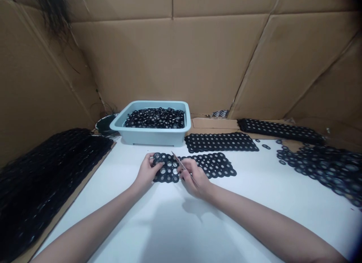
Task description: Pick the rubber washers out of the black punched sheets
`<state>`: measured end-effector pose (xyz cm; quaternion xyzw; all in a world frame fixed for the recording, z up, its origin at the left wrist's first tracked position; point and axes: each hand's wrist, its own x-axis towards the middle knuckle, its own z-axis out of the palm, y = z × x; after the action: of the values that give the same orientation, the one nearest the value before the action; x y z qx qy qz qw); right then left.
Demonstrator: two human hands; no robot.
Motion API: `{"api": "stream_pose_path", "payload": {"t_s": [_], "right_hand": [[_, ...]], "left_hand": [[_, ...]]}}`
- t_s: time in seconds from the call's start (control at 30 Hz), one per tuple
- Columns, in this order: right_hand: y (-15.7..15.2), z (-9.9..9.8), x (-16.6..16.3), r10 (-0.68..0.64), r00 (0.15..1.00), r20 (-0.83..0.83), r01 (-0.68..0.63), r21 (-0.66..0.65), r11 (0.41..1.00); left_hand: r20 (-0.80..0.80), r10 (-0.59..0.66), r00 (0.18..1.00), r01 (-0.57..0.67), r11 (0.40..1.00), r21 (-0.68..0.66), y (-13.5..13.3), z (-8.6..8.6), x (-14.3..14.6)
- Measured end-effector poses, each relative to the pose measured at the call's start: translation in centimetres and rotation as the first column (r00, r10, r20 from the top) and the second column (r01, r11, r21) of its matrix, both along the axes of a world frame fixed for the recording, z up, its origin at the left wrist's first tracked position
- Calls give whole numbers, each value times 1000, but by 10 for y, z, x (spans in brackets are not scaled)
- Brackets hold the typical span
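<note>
My left hand [147, 168] grips the left end of a sheet of joined black rings [216, 165], with the thumb on top and the fingers at the far edge. The sheet lies on the white table, its rings showing pale round openings. My right hand [195, 176] is closed around a thin, pointed metal tool [183, 167], whose kind I cannot make out. The tool's tip points up and left, above the sheet. My right fingers hide the middle of the sheet and may touch it.
Behind my hands stands a light-blue basin [149, 136] full of black rings [155, 118]. A second ring sheet [222, 142] lies behind the first. Ring sheets [279, 131] are stacked at the back right, with a loose pile [325, 167] nearer. A dark heap [51, 172] covers the left side. Cardboard walls [158, 55] enclose the table.
</note>
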<state>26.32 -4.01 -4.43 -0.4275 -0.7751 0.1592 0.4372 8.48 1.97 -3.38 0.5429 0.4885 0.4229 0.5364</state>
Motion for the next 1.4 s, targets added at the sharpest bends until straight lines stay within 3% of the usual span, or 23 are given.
{"api": "stream_pose_path", "payload": {"t_s": [0.17, 0.4, 0.6, 0.97, 1.13, 1.27, 1.4], "right_hand": [[8, 5, -2, 40, 995, 88, -42, 26, 999], [11, 5, -6, -102, 982, 162, 106, -15, 994], [11, 4, -8, -123, 956, 265, 121, 23, 992], [10, 4, -6, -93, 957, 273, 87, 34, 996], [9, 3, -3, -90, 948, 305, 71, 73, 995], [12, 3, 4, -56, 919, 390, -1, 146, 989], [18, 7, 13, -22, 826, 564, -171, 287, 943]], "left_hand": [[231, -108, 967, 131, 987, -89, -2, 5, -1], [384, -257, 887, 346, 920, -182, -13, 12, 3], [403, -260, 877, 363, 910, -202, -20, 14, 8], [278, -260, 925, 302, 946, -119, -27, 15, 10], [212, -319, 924, 324, 946, 10, -27, 11, 11], [-27, -372, 928, 371, 911, 179, -26, 13, 8], [-332, -343, 878, 446, 839, 312, -31, 20, 5]]}}
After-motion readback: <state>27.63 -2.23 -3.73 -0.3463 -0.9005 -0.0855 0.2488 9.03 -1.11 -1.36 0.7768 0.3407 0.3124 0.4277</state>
